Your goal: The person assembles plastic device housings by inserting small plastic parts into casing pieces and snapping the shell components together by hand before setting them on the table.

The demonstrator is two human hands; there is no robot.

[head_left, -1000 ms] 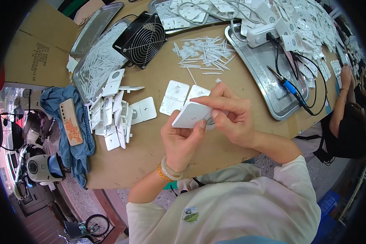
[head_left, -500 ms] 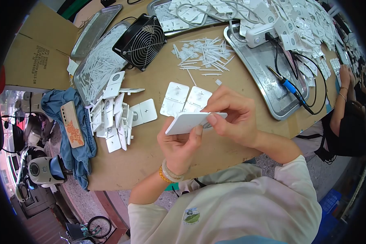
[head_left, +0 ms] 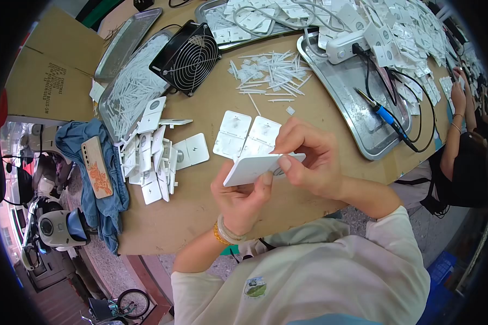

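Note:
A flat white plastic panel (head_left: 249, 169) with rounded corners is held in the air above the table's near side. My left hand (head_left: 241, 197) grips its left part from below, thumb on the near face. At its right end my right hand (head_left: 312, 157) pinches the edge between thumb and fingers. Part of a grey round mark shows beside the right thumb; the rest is covered. Just behind my hands, an opened pair of white square panels (head_left: 233, 132) lies on the cardboard. Thin white strips (head_left: 274, 70) are heaped farther back.
Left of my hands is a pile of white panels (head_left: 154, 154). A black fan (head_left: 187, 57) stands behind it, beside a tray of strips (head_left: 130, 81). At right, a metal tray (head_left: 363, 130) bears a blue soldering iron (head_left: 387, 119) and a power strip (head_left: 347, 46). Another person's arm (head_left: 453, 130) is farther right.
The panel has tilted slightly, showing more of its near face. Both hands keep their grip and have barely moved. The other person's hands at far right have risen a little.

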